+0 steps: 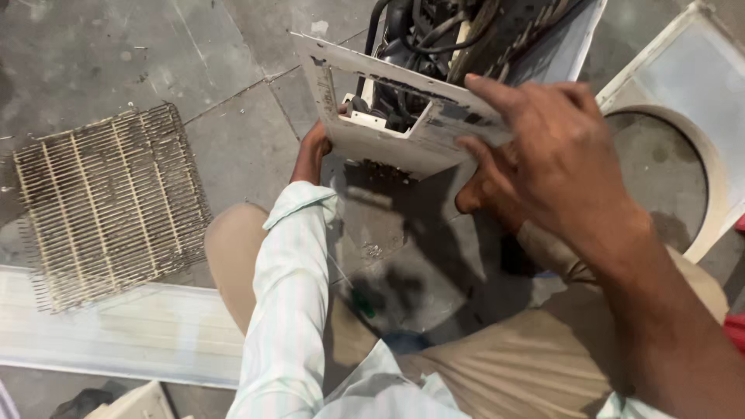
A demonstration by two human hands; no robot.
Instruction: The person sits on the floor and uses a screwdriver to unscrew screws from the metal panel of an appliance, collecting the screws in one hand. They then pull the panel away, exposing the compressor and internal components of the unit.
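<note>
Both hands grip a white panel [403, 132] raised over the knees: right hand [543, 155] fingers spread closed over its near corner, left hand [314, 151] clasping its far edge; black cables [423, 31] crowd behind, dusty grille [109, 202] on the floor well left

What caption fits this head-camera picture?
Both hands, left hand and right hand, grip a white plastic appliance panel above grey floor tiles.

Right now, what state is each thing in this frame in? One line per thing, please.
White panel: tilted, lifted off the floor, gripped on both sides.
Left hand: grips the panel's lower left edge.
Right hand: fingers spread over the panel's right side.
Black cables: exposed behind the panel.
Grille: flat on the floor, dusty.
White cover with round opening: lying on the floor.
</note>
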